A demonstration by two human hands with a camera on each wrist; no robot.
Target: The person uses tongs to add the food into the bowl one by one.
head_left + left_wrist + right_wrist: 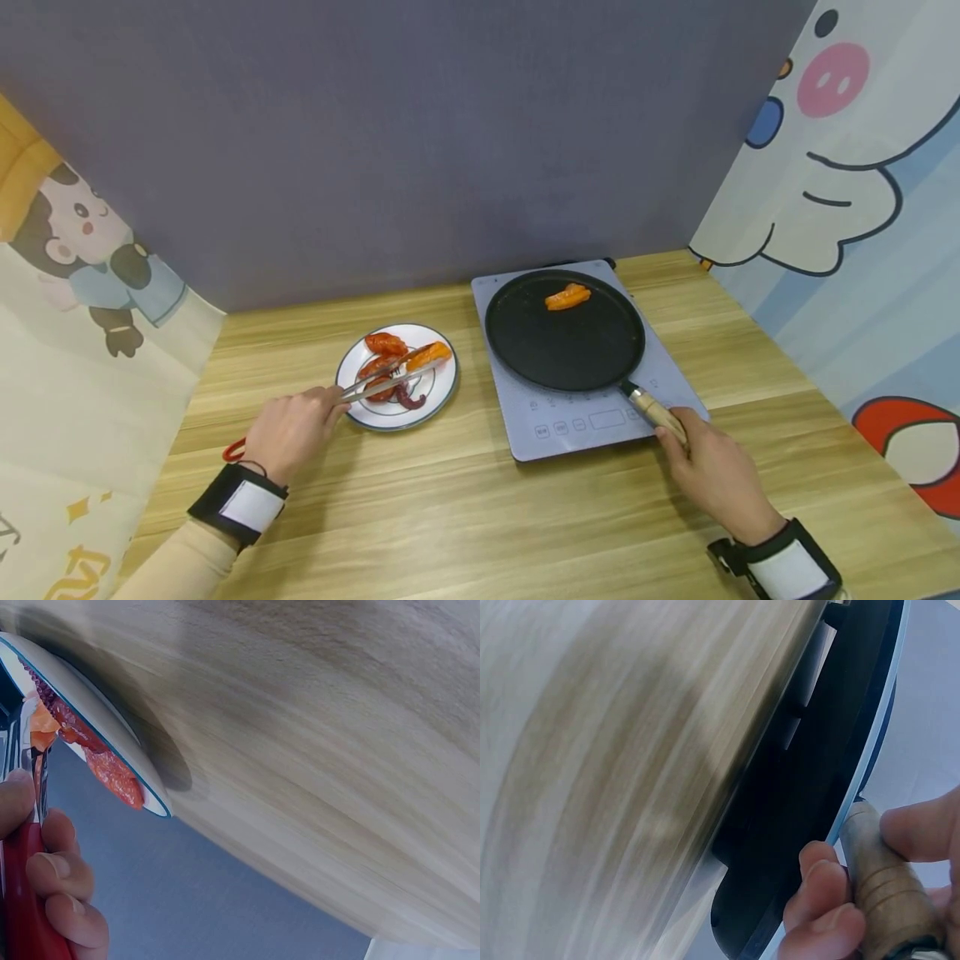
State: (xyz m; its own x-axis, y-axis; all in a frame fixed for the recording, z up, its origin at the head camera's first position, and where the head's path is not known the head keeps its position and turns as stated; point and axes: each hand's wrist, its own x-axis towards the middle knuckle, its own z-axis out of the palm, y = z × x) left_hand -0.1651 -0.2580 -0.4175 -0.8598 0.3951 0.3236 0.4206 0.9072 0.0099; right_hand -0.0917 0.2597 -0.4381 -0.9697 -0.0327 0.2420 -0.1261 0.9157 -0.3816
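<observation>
My left hand (288, 435) holds metal tongs (375, 383) with a red handle (30, 900). Over the white, blue-rimmed plate (442, 398), the tips of the tongs lie along an orange piece of food (431, 356). Beside it on the plate are reddish glazed pieces (386, 343) and a dark curled tentacle (409, 398). My right hand (716, 477) grips the wooden handle (660, 414) of a flat black frying pan (562, 354). Another orange piece (567, 297) lies toward the pan's far side.
Under the pan is a grey induction cooktop (525, 433) with a touch panel, standing on the wooden table (420, 517). A grey partition (360, 167) rises behind the table. Curtains with cartoon prints (825, 183) hang at both sides.
</observation>
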